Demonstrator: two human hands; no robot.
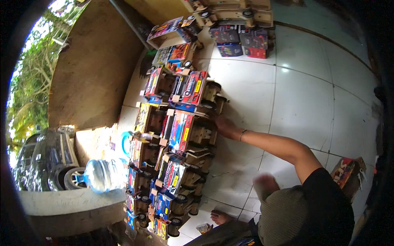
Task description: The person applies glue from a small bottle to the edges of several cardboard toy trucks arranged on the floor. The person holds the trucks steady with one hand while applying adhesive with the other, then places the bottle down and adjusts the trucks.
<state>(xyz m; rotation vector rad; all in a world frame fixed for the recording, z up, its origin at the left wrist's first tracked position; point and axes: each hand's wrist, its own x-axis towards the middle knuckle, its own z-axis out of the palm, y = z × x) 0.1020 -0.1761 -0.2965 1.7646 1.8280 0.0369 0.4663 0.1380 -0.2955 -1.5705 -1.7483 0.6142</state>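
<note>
Fingers of right hand [225, 125] laid flat and spread narrowly against the brown cardboard side of a toy truck built from colourful printed cardboard with a red and blue top [184, 133]; touching, not gripping anything. Wrist with thin bracelet; bare forearm extending back toward lower right, black sleeve at the shoulder. Left hand [264, 183] blurred, low near the body above the white tiled floor [303, 102]; state of its fingers impossible to tell.

Touched truck placed mid-row in a double line of similar cardboard toy trucks [172, 176] running along the floor's left edge, black wheels facing right. More toy trucks stacked at the top [240, 39]. Clear blue-tinted water jug [102, 175] lying on its side on the grey concrete ledge [69, 203] left of the row. Dark car [43, 158] beyond the ledge. Bare foot [221, 216] on the tiles at the bottom.
</note>
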